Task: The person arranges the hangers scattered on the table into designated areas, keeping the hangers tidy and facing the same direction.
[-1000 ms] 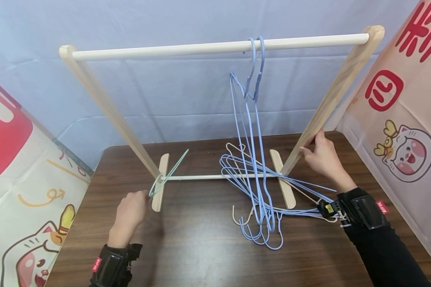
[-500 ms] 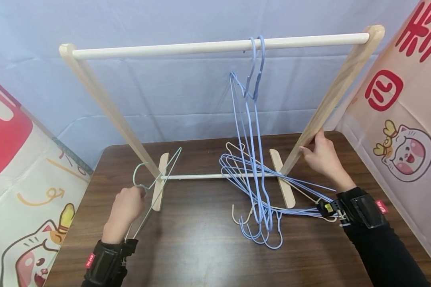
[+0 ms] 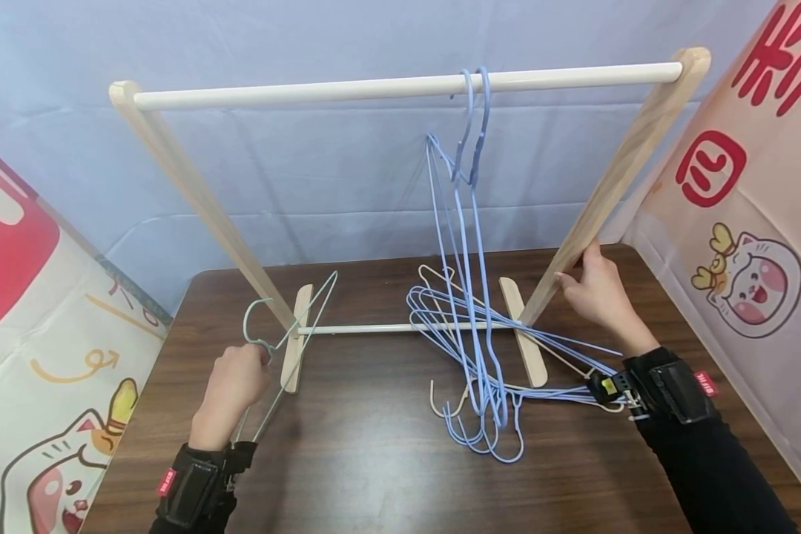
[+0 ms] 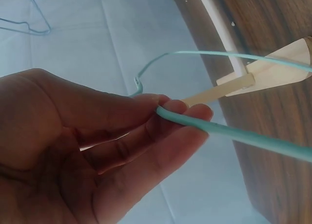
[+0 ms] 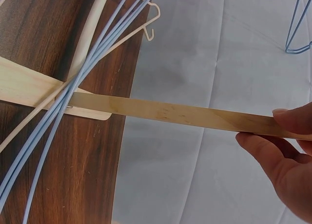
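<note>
My left hand (image 3: 233,382) pinches a mint-green clothes hanger (image 4: 243,135) between thumb and fingertips, near the base of its hook. The hook points up past the hand, and the hanger's body slants beside the left foot of a wooden garment rack, partly hidden behind the wrist. My right hand (image 3: 601,297) grips the lower part of the rack's right upright (image 5: 165,112), thumb on one side and fingers on the other. Two blue hangers (image 3: 482,141) hang by their hooks from the white top rail (image 3: 307,93), right of its middle.
Several blue hangers (image 3: 561,395) lie in a heap across the rack's right foot (image 3: 532,360), under my right forearm. A cream hanger (image 5: 146,25) is mixed in with them. The rack stands on a dark wooden table (image 3: 374,475) before a pale blue cloth (image 3: 347,170).
My left hand drew back slightly toward me and the mint-green hanger turned, bringing its hook into view above the hand. My right hand stays on the upright.
</note>
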A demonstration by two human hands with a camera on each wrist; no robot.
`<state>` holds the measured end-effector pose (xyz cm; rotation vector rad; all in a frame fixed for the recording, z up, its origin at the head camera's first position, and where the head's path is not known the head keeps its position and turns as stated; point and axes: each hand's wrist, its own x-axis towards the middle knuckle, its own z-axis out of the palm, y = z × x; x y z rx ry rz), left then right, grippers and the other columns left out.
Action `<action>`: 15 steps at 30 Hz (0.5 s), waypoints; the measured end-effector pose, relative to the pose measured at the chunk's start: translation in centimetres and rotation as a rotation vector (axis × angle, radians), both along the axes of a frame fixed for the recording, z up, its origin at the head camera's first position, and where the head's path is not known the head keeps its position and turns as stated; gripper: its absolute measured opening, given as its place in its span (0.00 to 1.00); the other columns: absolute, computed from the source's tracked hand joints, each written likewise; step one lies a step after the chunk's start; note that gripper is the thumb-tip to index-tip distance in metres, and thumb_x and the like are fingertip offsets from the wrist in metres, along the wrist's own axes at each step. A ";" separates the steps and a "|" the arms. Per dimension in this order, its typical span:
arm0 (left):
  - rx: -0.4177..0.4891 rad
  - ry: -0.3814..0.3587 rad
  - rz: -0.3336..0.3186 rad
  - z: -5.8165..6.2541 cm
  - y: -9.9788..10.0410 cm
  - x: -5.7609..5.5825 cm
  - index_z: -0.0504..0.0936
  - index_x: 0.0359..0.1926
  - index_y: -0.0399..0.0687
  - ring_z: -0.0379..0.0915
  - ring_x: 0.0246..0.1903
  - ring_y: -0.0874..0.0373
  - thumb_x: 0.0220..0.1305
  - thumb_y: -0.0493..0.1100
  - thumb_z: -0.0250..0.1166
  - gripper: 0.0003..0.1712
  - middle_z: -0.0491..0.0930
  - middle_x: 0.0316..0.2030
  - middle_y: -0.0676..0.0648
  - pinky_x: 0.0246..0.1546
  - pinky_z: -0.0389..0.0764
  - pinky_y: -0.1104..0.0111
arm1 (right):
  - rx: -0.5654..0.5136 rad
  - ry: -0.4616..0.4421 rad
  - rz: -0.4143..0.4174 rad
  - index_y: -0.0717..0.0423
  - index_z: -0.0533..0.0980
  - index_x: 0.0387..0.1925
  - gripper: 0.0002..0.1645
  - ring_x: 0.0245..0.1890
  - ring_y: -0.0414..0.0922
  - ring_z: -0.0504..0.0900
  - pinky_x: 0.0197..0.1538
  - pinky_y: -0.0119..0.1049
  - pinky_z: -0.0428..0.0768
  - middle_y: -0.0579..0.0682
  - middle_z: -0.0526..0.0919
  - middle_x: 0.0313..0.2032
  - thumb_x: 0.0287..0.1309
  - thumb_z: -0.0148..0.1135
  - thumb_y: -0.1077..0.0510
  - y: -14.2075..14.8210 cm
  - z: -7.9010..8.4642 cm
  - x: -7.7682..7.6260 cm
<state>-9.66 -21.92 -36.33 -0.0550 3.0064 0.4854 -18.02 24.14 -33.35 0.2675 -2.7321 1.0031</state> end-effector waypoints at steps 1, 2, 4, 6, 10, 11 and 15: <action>0.002 0.004 -0.001 0.0 0.0 0.0 0.81 0.30 0.35 0.69 0.18 0.53 0.51 0.29 0.54 0.09 0.78 0.23 0.41 0.17 0.68 0.64 | -0.002 0.000 0.002 0.73 0.52 0.57 0.30 0.30 0.58 0.70 0.30 0.45 0.64 0.69 0.70 0.35 0.57 0.54 0.69 0.0 0.0 0.0; 0.006 0.007 -0.002 0.1 0.0 -0.1 0.81 0.30 0.35 0.69 0.18 0.53 0.51 0.29 0.54 0.09 0.78 0.24 0.41 0.17 0.68 0.64 | -0.001 0.000 0.001 0.73 0.52 0.57 0.30 0.30 0.59 0.70 0.30 0.45 0.64 0.69 0.70 0.36 0.57 0.54 0.69 0.0 0.0 0.0; 0.011 0.012 -0.005 0.1 0.1 -0.1 0.81 0.30 0.35 0.69 0.18 0.53 0.52 0.28 0.53 0.10 0.79 0.24 0.40 0.17 0.68 0.64 | 0.000 0.003 0.002 0.73 0.52 0.56 0.30 0.30 0.59 0.70 0.30 0.46 0.64 0.69 0.70 0.35 0.57 0.54 0.69 0.0 0.0 0.0; 0.023 0.010 -0.008 0.2 0.2 -0.1 0.81 0.32 0.34 0.69 0.18 0.54 0.52 0.28 0.53 0.10 0.79 0.26 0.39 0.18 0.69 0.65 | -0.001 0.005 0.003 0.73 0.52 0.56 0.29 0.31 0.60 0.71 0.30 0.46 0.64 0.69 0.70 0.35 0.57 0.54 0.69 0.0 0.0 0.0; 0.049 0.011 -0.017 0.6 0.4 -0.1 0.80 0.27 0.35 0.66 0.16 0.55 0.52 0.27 0.52 0.10 0.77 0.21 0.42 0.17 0.66 0.66 | -0.005 0.006 0.004 0.74 0.52 0.56 0.29 0.33 0.61 0.71 0.31 0.48 0.65 0.69 0.70 0.35 0.57 0.54 0.69 0.0 0.0 0.0; 0.057 0.009 -0.018 0.7 0.5 -0.1 0.79 0.24 0.37 0.64 0.16 0.56 0.51 0.27 0.52 0.10 0.74 0.18 0.44 0.16 0.65 0.67 | -0.004 0.008 0.003 0.73 0.53 0.55 0.29 0.33 0.61 0.71 0.31 0.48 0.65 0.69 0.70 0.35 0.57 0.54 0.69 0.0 -0.1 0.1; 0.073 0.026 -0.025 1.1 0.8 -0.3 0.73 0.17 0.42 0.60 0.13 0.57 0.51 0.27 0.51 0.12 0.65 0.13 0.50 0.15 0.61 0.68 | 0.003 0.019 0.003 0.73 0.53 0.54 0.28 0.30 0.59 0.70 0.30 0.46 0.64 0.68 0.70 0.34 0.56 0.54 0.70 0.0 -0.1 0.1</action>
